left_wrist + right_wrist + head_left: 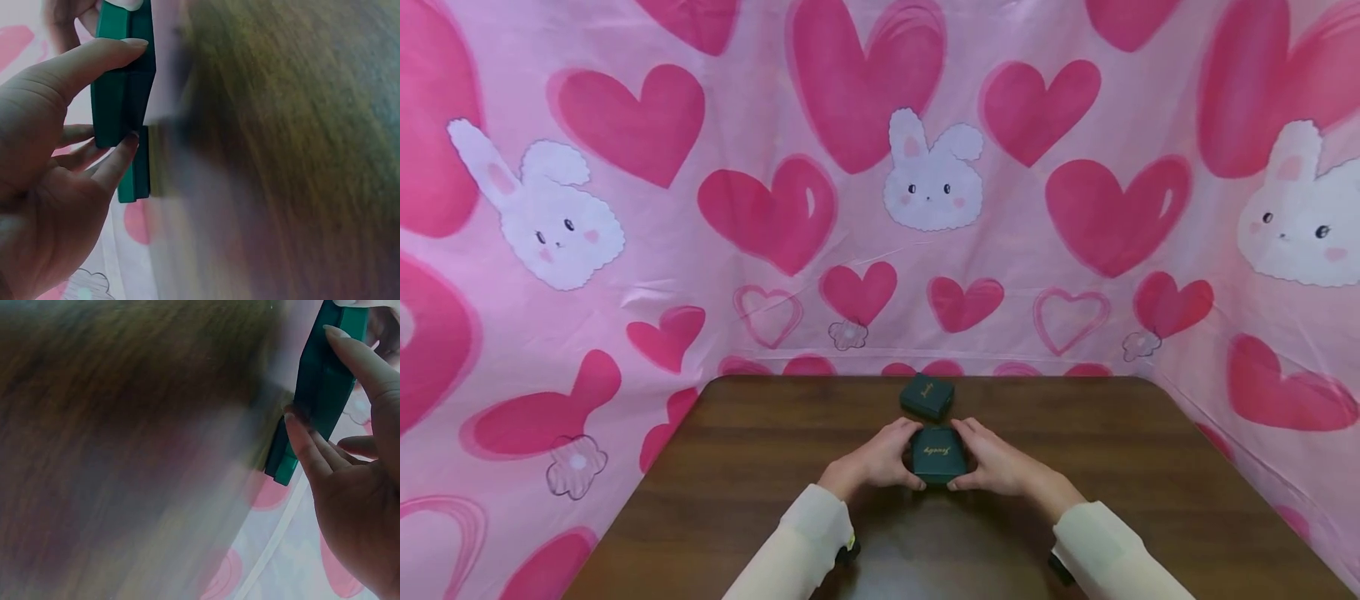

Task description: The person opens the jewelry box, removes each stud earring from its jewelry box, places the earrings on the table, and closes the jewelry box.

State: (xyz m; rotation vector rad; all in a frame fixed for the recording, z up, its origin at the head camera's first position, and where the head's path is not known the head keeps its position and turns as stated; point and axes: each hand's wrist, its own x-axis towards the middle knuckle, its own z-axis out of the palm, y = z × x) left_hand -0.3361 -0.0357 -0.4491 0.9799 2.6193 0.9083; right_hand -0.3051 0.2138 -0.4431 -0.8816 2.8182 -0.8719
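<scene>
A small dark green jewelry box (940, 467) with gold lettering, upside down in the head view, sits between both hands near the middle of the table. My left hand (883, 457) grips its left side, thumb on the near face and fingers toward the far one. From the right, my right hand (1000, 462) holds it in the same way. Both wrist views show the held box edge-on, its lid line visible and the thumbs pressed along the near face. Just beyond it lies a second green jewelry box (927, 396), turned at a slight angle, with gold lettering on top.
The brown wood-grain table (737, 467) has rounded far corners. A pink curtain (865, 250) printed with hearts and white rabbits hangs behind it and at both sides. Dark wrist straps (847, 552) show below the light sleeves.
</scene>
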